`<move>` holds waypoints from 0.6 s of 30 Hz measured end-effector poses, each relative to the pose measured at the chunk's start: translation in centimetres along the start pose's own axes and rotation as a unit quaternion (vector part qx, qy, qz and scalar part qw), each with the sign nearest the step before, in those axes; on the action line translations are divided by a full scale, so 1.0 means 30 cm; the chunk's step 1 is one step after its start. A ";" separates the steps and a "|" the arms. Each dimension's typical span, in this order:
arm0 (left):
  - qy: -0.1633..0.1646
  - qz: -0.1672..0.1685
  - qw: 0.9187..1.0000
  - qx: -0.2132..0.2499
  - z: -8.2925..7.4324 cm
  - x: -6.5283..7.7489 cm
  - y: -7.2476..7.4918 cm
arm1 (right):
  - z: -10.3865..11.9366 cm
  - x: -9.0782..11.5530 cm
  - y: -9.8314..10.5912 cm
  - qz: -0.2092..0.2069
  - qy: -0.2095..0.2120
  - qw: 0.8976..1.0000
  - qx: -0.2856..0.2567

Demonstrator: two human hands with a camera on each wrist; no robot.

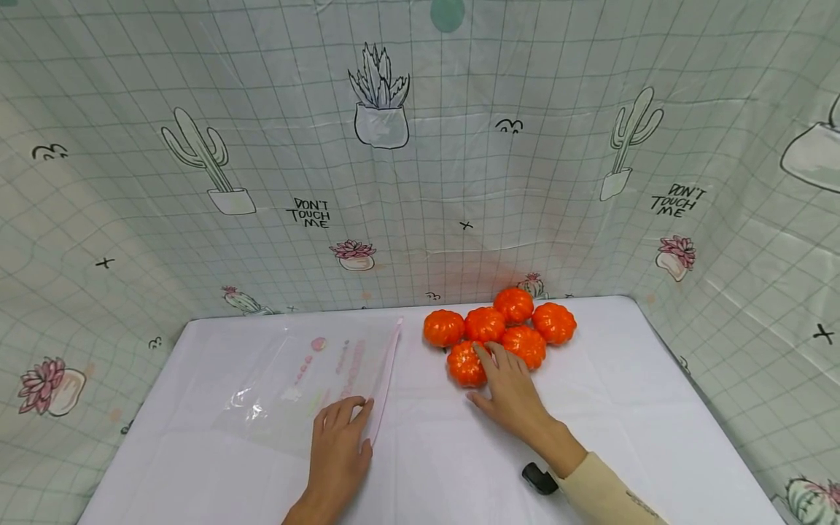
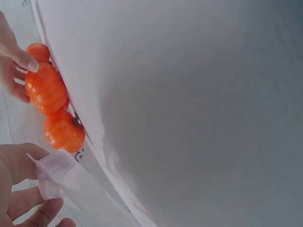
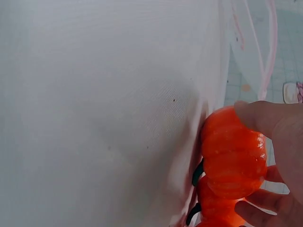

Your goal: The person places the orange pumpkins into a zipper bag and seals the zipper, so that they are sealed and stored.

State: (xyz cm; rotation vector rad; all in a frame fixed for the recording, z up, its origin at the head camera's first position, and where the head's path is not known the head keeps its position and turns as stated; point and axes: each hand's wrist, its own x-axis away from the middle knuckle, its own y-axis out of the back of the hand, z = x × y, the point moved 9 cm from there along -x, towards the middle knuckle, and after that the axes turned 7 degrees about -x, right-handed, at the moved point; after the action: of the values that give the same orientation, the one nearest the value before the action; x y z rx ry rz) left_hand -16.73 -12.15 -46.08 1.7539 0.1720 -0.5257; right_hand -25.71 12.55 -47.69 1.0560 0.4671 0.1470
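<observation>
A clear plastic zip bag [image 1: 275, 408] with a pink-edged mouth and printed patterns lies flat on the left of the table. My left hand [image 1: 337, 456] pinches the near end of that mouth, thumb on one side and fingers on the other; in the left wrist view the bag's edge [image 2: 59, 172] bulges a little between them. Several glossy orange toy pumpkins [image 1: 523, 347] with ribbed sides sit in a cluster at the back right. My right hand [image 1: 515, 397] grips the nearest pumpkin [image 1: 464, 367], its thumb and fingers on opposite sides in the right wrist view.
A white cloth covers the table [image 1: 433, 467]. Behind and at both sides hangs a grid-patterned curtain [image 1: 453, 168] printed with cacti, close to the pumpkins at the back edge. A small black object [image 1: 539, 479] shows beside the right sleeve.
</observation>
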 end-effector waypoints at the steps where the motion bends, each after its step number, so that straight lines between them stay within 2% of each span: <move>1: 0.002 0.000 1.000 0.001 0.002 -0.001 -0.001 | 0.000 -0.003 -0.001 -0.001 -0.002 1.000 0.000; 10: 0.017 -0.015 0.999 0.022 0.016 -0.005 0.005 | 0.009 -0.020 -0.014 -0.009 0.004 1.000 -0.028; 18: 0.037 -0.016 0.998 0.056 0.035 -0.010 0.006 | 0.020 -0.022 -0.023 -0.002 0.009 1.000 -0.025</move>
State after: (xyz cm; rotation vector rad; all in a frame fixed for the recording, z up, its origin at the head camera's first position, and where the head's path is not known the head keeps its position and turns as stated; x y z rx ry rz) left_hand -17.19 -13.15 -45.95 1.8840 0.2259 -0.5016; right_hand -26.13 11.51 -47.86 1.0051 0.4784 0.1641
